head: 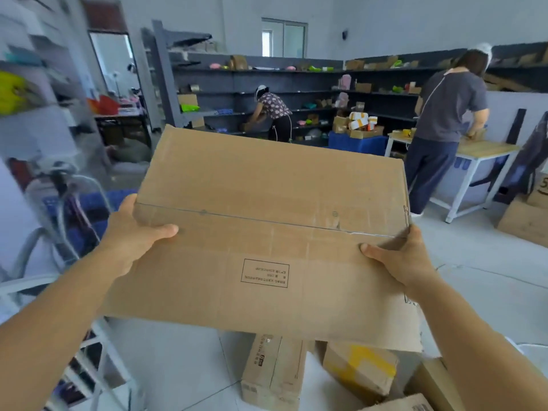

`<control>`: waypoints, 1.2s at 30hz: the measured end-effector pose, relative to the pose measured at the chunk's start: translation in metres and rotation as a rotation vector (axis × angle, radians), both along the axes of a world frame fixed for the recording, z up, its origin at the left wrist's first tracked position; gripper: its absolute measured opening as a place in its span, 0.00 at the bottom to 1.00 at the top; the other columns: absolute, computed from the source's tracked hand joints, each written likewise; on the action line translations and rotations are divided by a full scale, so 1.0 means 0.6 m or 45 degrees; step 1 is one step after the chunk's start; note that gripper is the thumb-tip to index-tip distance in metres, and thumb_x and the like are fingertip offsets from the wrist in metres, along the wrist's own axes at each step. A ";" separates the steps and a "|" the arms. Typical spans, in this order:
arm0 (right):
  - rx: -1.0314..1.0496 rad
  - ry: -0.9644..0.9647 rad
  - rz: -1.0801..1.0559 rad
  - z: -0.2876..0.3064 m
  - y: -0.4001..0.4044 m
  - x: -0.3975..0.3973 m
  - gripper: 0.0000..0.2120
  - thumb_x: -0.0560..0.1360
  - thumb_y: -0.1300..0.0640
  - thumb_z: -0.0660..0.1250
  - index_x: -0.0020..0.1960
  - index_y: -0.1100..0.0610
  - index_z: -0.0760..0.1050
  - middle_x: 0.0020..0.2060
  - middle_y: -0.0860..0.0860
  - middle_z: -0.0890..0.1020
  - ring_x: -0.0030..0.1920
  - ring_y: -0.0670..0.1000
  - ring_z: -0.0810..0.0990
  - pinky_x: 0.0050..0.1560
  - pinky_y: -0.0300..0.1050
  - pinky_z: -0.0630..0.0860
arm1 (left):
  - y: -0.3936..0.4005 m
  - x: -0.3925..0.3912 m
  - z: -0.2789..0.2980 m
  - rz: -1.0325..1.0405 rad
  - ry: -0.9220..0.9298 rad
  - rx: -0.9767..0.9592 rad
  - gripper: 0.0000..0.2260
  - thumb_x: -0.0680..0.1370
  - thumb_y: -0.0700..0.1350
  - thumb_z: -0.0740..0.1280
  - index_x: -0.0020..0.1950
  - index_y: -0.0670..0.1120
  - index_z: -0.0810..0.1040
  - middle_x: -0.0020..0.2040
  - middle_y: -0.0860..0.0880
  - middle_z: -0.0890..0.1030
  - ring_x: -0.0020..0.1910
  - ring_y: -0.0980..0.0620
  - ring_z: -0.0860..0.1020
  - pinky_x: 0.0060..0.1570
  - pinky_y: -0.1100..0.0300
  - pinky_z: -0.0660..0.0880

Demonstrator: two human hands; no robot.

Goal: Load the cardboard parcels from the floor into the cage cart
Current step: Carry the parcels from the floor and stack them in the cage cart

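Observation:
I hold a large flat cardboard parcel (267, 226) up in front of me at chest height. My left hand (133, 232) grips its left edge, thumb lying on the top face. My right hand (397, 259) grips its right edge, thumb on top as well. Below the parcel, on the floor, lie a long narrow carton (272, 372), a box with yellow tape (360, 372) and more cartons at the lower right (430, 387). White bars of the cage cart (98, 351) show at the lower left, blurred.
A person in a grey shirt (450, 114) stands at a wooden table (489, 149) on the right. Another person (272, 111) bends at dark shelves at the back. A large carton (525, 221) sits on the floor at the far right. Blurred racks fill the left.

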State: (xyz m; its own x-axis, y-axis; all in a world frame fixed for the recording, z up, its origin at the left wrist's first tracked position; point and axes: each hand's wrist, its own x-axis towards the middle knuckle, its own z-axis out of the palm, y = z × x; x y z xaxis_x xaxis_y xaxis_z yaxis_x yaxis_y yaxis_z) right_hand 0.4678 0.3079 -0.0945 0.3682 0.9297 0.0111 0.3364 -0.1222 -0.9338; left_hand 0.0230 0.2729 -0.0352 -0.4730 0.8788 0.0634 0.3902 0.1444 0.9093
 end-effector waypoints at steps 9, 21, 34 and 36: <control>0.023 0.003 0.453 0.063 0.060 -0.189 0.56 0.46 0.37 0.81 0.69 0.44 0.59 0.64 0.50 0.72 0.61 0.57 0.75 0.60 0.61 0.76 | -0.194 -0.103 0.024 0.452 -0.059 0.165 0.34 0.69 0.38 0.77 0.71 0.48 0.66 0.62 0.49 0.74 0.53 0.49 0.73 0.49 0.54 0.71; 0.100 -0.033 1.031 0.089 -0.008 -0.529 0.47 0.63 0.50 0.81 0.73 0.48 0.57 0.67 0.53 0.68 0.65 0.59 0.71 0.62 0.59 0.72 | -0.524 -0.244 0.027 1.012 0.080 0.108 0.44 0.59 0.52 0.80 0.72 0.51 0.64 0.65 0.48 0.73 0.58 0.46 0.74 0.55 0.52 0.72; 0.054 -0.009 1.478 0.077 -0.202 -0.906 0.47 0.55 0.49 0.84 0.67 0.44 0.61 0.62 0.53 0.72 0.57 0.57 0.76 0.56 0.60 0.78 | -0.838 -0.396 -0.018 1.460 -0.003 0.209 0.30 0.68 0.42 0.78 0.65 0.52 0.68 0.61 0.47 0.73 0.54 0.46 0.74 0.48 0.53 0.72; 0.054 -0.022 1.522 0.072 -0.233 -0.951 0.46 0.57 0.51 0.84 0.67 0.45 0.62 0.63 0.54 0.72 0.59 0.57 0.76 0.59 0.60 0.77 | -0.875 -0.411 -0.030 1.509 -0.033 0.214 0.28 0.68 0.41 0.78 0.63 0.51 0.69 0.59 0.49 0.74 0.53 0.46 0.75 0.44 0.57 0.72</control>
